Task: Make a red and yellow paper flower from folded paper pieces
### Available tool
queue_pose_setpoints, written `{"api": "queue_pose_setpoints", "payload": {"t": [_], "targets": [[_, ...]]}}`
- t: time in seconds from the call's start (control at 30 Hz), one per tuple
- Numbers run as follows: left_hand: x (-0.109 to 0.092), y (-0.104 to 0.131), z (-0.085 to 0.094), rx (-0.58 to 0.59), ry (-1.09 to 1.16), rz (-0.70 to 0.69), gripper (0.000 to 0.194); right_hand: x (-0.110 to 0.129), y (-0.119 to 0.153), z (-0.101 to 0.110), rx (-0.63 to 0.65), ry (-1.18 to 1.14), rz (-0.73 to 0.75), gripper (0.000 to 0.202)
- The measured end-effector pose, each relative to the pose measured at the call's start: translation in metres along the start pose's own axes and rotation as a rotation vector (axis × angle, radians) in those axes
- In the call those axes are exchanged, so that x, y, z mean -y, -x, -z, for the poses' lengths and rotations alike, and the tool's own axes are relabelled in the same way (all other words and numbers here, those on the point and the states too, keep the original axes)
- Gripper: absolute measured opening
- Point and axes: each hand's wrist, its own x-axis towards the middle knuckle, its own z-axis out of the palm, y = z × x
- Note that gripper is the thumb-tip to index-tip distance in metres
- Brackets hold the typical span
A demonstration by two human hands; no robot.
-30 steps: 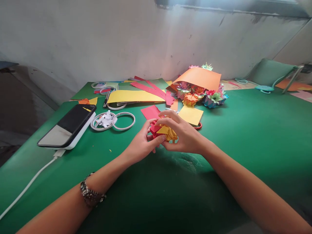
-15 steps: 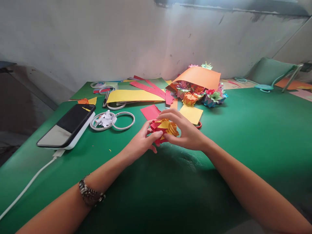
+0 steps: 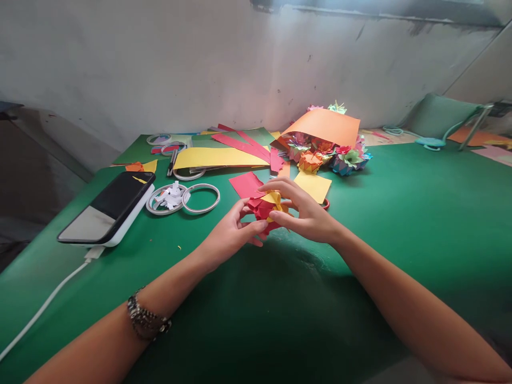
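Observation:
Both hands hold a red and yellow folded paper flower (image 3: 262, 208) just above the green table (image 3: 256, 298). My left hand (image 3: 234, 232) grips its left side, thumb in front and fingers partly hidden behind the paper. From the right, my right hand (image 3: 310, 213) closes on the yellow part, with the thumb at the front and the fingers arched over the top. Just behind the flower lie a red paper piece (image 3: 245, 185) and a yellow paper square (image 3: 314, 185). A red handle-like loop (image 3: 326, 204) peeks out beside my right hand.
A phone on a white block (image 3: 108, 205) lies at left, with a white cable (image 3: 52, 298). White rings (image 3: 206, 185) and paper scraps (image 3: 173, 196) are near it. Behind are yellow sheet (image 3: 224, 158), red strips (image 3: 244, 146), finished paper flowers (image 3: 348, 159) and orange sheet (image 3: 326, 127).
The paper flower has turned in my hands, so more red and less yellow faces me. My right fingers and thumb have shifted slightly on it. The view has moved a little.

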Motion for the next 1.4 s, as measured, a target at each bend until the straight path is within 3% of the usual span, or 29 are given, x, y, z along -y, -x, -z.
{"api": "queue_pose_setpoints", "payload": {"t": [0.63,0.87,1.1,1.2,1.4], "targets": [[0.0,0.002,-0.003,-0.019,0.125,0.035,0.045,-0.001,0.0,-0.001,-0.053,0.012,0.014,0.033],[0.002,0.001,-0.006,-0.061,0.026,-0.046,0.057,0.004,0.0,-0.006,-0.097,0.087,0.015,0.034],[0.003,0.001,-0.006,-0.079,-0.069,-0.095,0.054,0.004,0.001,-0.003,-0.113,0.08,0.139,0.044],[0.004,0.0,-0.003,-0.076,-0.115,-0.091,0.05,0.002,0.001,0.001,-0.138,0.131,0.238,0.038],[0.007,0.001,-0.001,-0.041,-0.204,-0.162,0.041,0.001,0.001,0.006,-0.021,0.14,0.273,0.026]]}}
